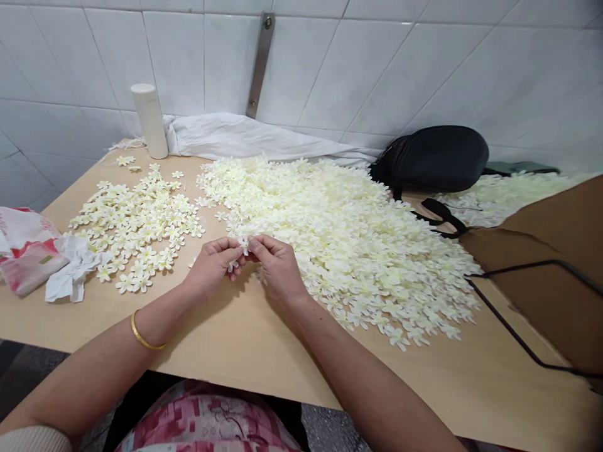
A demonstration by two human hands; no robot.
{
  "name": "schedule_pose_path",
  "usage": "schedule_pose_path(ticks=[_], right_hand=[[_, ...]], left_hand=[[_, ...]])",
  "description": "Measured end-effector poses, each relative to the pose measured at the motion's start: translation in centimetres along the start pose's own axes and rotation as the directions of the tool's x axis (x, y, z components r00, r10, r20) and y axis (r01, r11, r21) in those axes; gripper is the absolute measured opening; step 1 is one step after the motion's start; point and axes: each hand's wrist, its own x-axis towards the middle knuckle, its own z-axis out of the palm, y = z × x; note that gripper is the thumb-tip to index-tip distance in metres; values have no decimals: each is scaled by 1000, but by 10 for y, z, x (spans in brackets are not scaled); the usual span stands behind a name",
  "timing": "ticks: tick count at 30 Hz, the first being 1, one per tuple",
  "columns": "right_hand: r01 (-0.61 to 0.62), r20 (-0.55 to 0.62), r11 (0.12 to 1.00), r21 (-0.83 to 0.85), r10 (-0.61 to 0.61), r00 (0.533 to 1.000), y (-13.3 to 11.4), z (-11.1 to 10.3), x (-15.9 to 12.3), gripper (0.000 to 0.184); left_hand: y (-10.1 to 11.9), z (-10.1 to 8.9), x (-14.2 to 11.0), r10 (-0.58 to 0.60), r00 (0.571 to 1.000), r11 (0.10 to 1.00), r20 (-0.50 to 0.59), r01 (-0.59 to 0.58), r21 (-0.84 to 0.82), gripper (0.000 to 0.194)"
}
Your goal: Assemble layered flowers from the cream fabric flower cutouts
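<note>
Between the fingertips of both hands is a small white artificial flower (244, 245). My left hand (214, 267) is closed in a pinch on its left side, and another small flower (232, 266) shows at the curled lower fingers. From the right, my right hand (279, 263) pinches the same flower with thumb and forefinger. A broad heap of pale yellow-white artificial flowers (330, 232) spreads just behind and to the right of the hands. To the left lies a smaller, looser pile of flowers (141, 220) with yellow centres.
A white cylindrical bottle (149, 122) stands at the back left beside a white cloth (264, 138). Crumpled white paper (73, 267) and a red-and-white plastic bag (28, 251) lie at left. A black case (433, 157) and brown cardboard (546, 257) with a black wire frame are at right.
</note>
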Motion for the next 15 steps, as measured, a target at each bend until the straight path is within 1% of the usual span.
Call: schedule_pose_path(ticks=[4, 7, 9, 11, 13, 15], right_hand=[[-62, -112, 997, 45, 67, 991, -1, -1, 2, 21], [-61, -118, 998, 7, 61, 991, -2, -3, 3, 20], [-13, -105, 994, -109, 1, 994, -3, -5, 3, 20], [81, -90, 957, -279, -110, 990, -3, -6, 3, 20], [188, -64, 877, -442, -240, 969, -5, -7, 3, 19], [277, -26, 779, -562, -352, 936, -8, -11, 3, 19]], left_hand=[[0, 0, 1, -27, 1000, 999, -9, 26, -41, 10], [-1, -1, 2, -21, 1000, 998, -10, 20, -62, 9], [-3, -2, 4, -4, 1000, 997, 2, 4, -76, 8], [-5, -4, 4, 13, 1000, 998, 15, -12, -66, 10], [-5, -5, 5, 14, 1000, 999, 18, -14, -29, 15], [-6, -7, 5, 8, 1000, 1000, 13, -8, -1, 18]])
